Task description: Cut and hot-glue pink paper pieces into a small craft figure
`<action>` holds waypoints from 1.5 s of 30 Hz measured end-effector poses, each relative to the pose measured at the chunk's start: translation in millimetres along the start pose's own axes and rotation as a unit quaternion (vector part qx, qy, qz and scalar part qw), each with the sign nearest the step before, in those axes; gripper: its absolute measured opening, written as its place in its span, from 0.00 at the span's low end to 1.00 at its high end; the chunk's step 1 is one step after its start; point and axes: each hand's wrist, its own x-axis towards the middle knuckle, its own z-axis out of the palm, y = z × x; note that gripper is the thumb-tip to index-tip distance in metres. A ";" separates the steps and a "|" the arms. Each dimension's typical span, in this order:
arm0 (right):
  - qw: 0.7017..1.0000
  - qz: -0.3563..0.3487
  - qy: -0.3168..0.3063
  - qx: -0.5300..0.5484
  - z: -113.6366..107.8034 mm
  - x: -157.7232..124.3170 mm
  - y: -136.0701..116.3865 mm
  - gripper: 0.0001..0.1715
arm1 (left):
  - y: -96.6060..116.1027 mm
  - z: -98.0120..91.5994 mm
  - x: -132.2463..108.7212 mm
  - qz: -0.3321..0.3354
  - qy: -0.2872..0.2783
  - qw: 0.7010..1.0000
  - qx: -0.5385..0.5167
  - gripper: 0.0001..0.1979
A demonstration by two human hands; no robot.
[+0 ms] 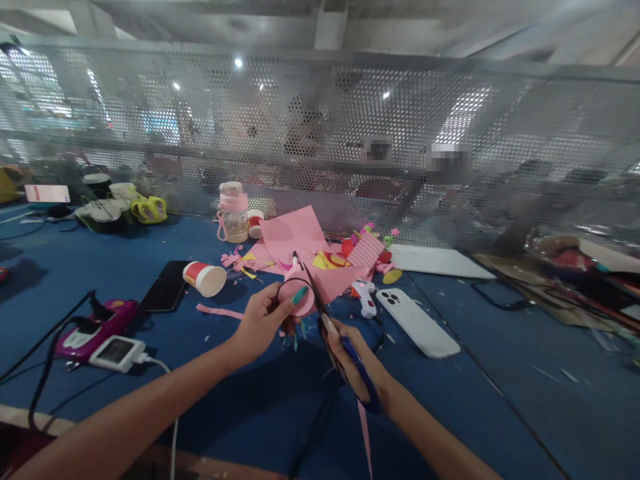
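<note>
My left hand pinches a round pink paper piece with a dark ring along its edge; whether it is flat or a cup shape I cannot tell. In my right hand is a pair of scissors with dark blue handles, the blades pointing up and away beside the paper's right edge. Whether the blades touch the paper is unclear. Behind both hands lie pink paper sheets and small scraps. A thin pink strip hangs below my right hand, and another strip lies to the left.
Left of my hands are a red-and-white paper cup, a black phone and a purple power strip with cables. A white phone and a glue gun lie right. A bottle stands before the perforated metal screen.
</note>
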 end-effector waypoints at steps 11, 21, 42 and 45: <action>1.000 -0.010 0.002 -0.014 1.0 3.0 6.5 0.27 | -0.7 0.3 2.0 0.006 0.007 1.000 -0.019 0.16; 1.000 -0.009 -0.012 0.007 -0.5 0.7 -0.1 0.29 | -4.2 -1.9 -0.1 0.029 -0.003 1.000 0.008 0.10; 1.000 -0.005 -0.002 0.001 0.9 0.8 1.2 0.27 | -4.1 -3.3 2.5 0.036 -0.018 0.999 0.009 0.10; 1.000 -0.002 -0.009 -0.014 -0.5 1.2 0.8 0.26 | -3.6 -4.8 4.1 0.034 -0.026 0.999 0.006 0.11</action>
